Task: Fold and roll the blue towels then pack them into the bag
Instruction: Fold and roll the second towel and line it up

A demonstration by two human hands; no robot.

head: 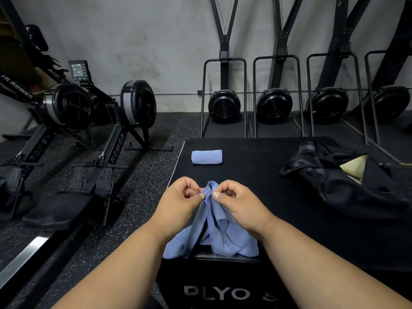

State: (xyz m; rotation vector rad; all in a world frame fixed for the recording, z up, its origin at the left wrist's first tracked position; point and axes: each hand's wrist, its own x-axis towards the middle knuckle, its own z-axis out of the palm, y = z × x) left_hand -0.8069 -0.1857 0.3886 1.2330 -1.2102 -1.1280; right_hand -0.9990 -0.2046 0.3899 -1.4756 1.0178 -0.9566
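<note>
An unfolded blue towel (pixel 219 237) hangs crumpled over the near edge of the black plyo box (pixel 252 175). My left hand (pixel 180 199) and my right hand (pixel 236 201) pinch its top edge close together, lifting it into a peak. A second blue towel, rolled (pixel 207 156), lies on the box at the far left. A black bag (pixel 347 184) lies open on the box's right side, something pale yellow showing in its opening.
Two rowing machines (pixel 93 121) stand on the speckled floor to the left. Several upright ski-type machines (pixel 274 103) line the grey wall behind the box. The box's front face reads "PLYO".
</note>
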